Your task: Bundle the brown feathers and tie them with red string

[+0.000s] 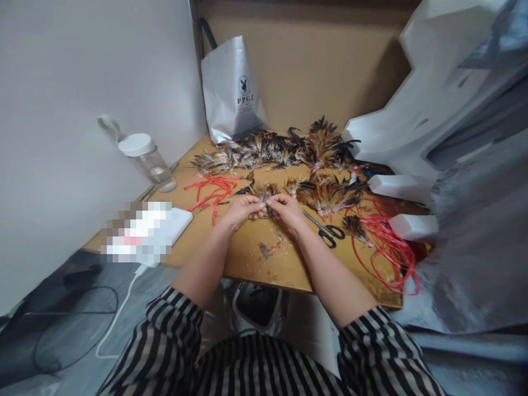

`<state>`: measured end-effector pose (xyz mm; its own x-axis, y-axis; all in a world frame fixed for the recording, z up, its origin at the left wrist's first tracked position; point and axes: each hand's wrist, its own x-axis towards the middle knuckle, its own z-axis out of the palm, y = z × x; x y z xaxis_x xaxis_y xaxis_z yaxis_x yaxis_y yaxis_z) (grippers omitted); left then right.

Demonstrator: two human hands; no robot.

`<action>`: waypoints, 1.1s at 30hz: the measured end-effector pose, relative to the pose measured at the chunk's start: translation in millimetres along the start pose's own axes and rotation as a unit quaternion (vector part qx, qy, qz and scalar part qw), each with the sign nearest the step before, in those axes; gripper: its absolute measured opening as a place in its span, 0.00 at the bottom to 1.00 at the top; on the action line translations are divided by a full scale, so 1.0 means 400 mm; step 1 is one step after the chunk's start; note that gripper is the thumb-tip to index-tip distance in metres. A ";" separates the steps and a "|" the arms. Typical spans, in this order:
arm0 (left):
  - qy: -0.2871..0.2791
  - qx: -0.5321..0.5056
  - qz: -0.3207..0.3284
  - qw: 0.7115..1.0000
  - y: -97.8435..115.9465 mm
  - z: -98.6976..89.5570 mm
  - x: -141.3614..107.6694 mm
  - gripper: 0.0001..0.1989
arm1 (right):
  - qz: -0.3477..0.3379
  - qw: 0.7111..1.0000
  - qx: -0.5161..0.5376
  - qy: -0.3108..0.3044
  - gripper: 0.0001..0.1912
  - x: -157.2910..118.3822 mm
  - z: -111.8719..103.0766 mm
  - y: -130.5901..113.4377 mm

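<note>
Near the middle of the wooden desk's front edge (284, 278), the left hand (246, 212) and right hand (286, 212) pinched a small brown feather bundle (264, 192) at its base, left of black-handled metal scissors (325, 230) and glossy red plastic strands (390, 239).

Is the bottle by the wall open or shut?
Shut: the white lid sits on top of the clear bottle, covering its mouth.

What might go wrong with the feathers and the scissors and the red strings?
The scissors lie right by the right hand, so it might get poked. The little feather bunch between both hands' fingertips might slip and scatter. The red strings on the right look tangled, so they might knot.
</note>
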<state>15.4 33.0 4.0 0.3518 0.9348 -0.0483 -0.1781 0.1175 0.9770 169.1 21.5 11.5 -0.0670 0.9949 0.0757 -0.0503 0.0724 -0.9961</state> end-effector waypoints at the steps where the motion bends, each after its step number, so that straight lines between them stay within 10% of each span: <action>1: 0.014 -0.017 0.006 1.000 0.002 -0.004 0.001 0.11 | -0.012 1.000 -0.026 0.005 0.13 0.001 -0.002 0.003; 5: 0.055 -0.072 0.023 0.996 0.009 -0.017 0.003 0.12 | -0.090 0.971 -0.221 0.000 0.09 -0.001 -0.008 0.016; 10: 0.070 -0.086 0.019 0.994 0.008 -0.018 0.005 0.12 | -0.149 0.856 -0.494 -0.019 0.09 -0.020 0.000 0.010; 17: 0.070 -0.085 -0.001 0.994 0.005 -0.013 0.005 0.13 | -0.124 0.795 -0.593 -0.013 0.12 -0.025 0.015 0.012; 22: 0.074 -0.102 -0.007 0.992 0.005 -0.015 0.005 0.11 | -0.111 0.835 -0.538 0.014 0.10 -0.018 0.008 0.018; 29: 0.063 -0.157 -0.003 0.986 0.007 -0.020 0.009 0.09 | 0.031 0.989 -0.138 0.044 0.08 0.011 -0.017 0.018; 33: 0.059 -0.158 -0.025 0.985 0.001 -0.016 0.011 0.08 | 0.118 0.989 0.081 0.023 0.14 0.009 -0.018 -0.001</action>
<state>11.0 39.3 2.9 0.2614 0.9554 -0.1371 -0.4464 0.2456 0.8605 176.3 25.7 11.9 -0.0506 0.9852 -0.1639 -0.1972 -0.1707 -0.9654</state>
